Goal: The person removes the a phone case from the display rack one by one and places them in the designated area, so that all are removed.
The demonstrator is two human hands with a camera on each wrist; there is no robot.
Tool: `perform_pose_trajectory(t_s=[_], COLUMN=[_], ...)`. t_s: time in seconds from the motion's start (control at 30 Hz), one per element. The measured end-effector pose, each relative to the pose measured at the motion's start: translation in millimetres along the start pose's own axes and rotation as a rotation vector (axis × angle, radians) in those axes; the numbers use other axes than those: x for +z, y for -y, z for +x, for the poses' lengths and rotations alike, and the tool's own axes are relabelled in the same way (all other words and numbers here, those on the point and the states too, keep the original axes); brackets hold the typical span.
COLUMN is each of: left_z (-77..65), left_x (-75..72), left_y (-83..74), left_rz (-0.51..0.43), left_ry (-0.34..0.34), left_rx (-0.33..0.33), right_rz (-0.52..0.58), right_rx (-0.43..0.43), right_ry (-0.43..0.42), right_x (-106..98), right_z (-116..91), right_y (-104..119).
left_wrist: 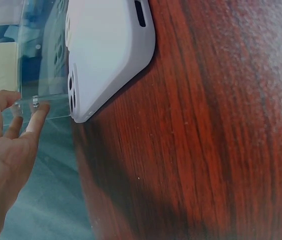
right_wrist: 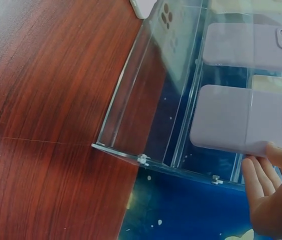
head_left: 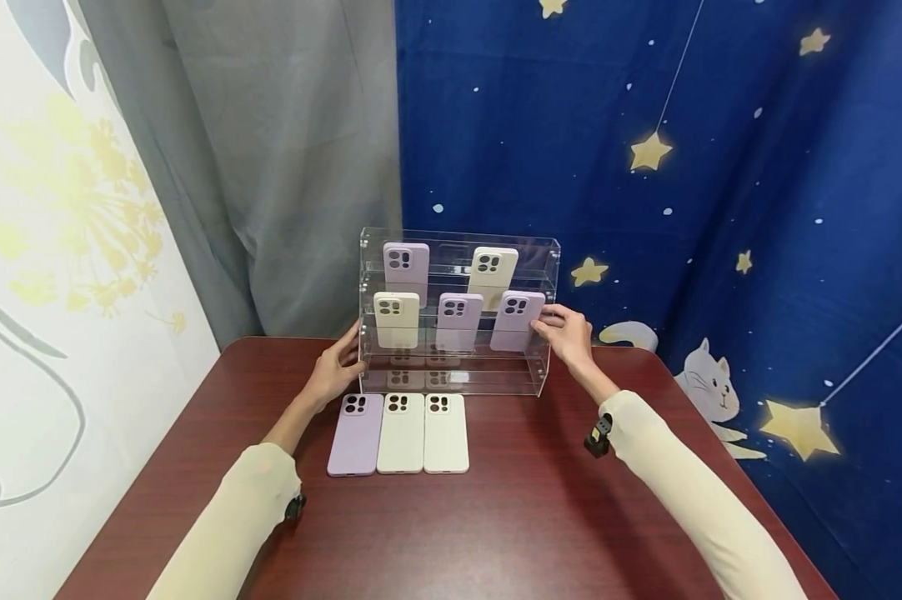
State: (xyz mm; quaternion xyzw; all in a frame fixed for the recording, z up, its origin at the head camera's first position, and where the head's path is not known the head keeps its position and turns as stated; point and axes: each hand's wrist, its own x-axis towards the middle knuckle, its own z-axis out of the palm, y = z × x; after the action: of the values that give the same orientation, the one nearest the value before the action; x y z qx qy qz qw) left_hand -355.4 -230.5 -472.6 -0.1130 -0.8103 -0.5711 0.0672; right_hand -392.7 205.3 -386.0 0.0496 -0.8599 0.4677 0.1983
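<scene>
A clear acrylic tiered display stand (head_left: pixel 458 383) holds several phone cases. At its left side is my left hand (head_left: pixel 334 371), the thumb and fingers touching the outer side panel (left_wrist: pixel 56 97). My right hand (head_left: pixel 567 333) is at the opposite end and pinches the edge of a light purple phone case (head_left: pixel 517 321), which leans on the front tier; the thumb shows on the case, while the other fingertips are partly hidden. Beside that case stand another purple case (head_left: pixel 458 321) and a cream case (head_left: pixel 396 319). Behind them are a purple case (head_left: pixel 406 271) and a cream case (head_left: pixel 493 271).
In front of the stand, a purple case (head_left: pixel 357 435) and two cream cases (head_left: pixel 402 435) (head_left: pixel 446 435) lie side by side on the dark red wood-grain table (head_left: pixel 511 517). Grey curtain (head_left: pixel 301 150) and blue star-patterned curtain (head_left: pixel 511 125) hang behind the table.
</scene>
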Motion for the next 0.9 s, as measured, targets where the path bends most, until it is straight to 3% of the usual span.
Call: perform_pose_trajectory(t_s=[0.3, 0.7, 0.83, 0.9], left_z=[2.3, 1.5, -0.4, -4.0], left_x=[-1.0, -0.4, 0.6, -0.5], left_y=[2.9, 3.7, 0.0, -10.1], left_rz=[-0.017, 0.017, 0.012, 0.003], left_ry=[0.007, 0.004, 0.003, 0.013], left_rx=[0.013, 0.007, 0.013, 0.003], right_rz=[0.105, 0.099, 0.114, 0.118], right_rx=[-0.029, -0.078, -0.108, -0.117], right_ry=[-0.003, -0.003, -0.014, -0.018], right_x=[-9.5, -23.1, -28.3, -30.3], right_z=[0.8, -2.4, -2.8, -2.8], right_y=[11.3, 29.6, 33.4, 34.4])
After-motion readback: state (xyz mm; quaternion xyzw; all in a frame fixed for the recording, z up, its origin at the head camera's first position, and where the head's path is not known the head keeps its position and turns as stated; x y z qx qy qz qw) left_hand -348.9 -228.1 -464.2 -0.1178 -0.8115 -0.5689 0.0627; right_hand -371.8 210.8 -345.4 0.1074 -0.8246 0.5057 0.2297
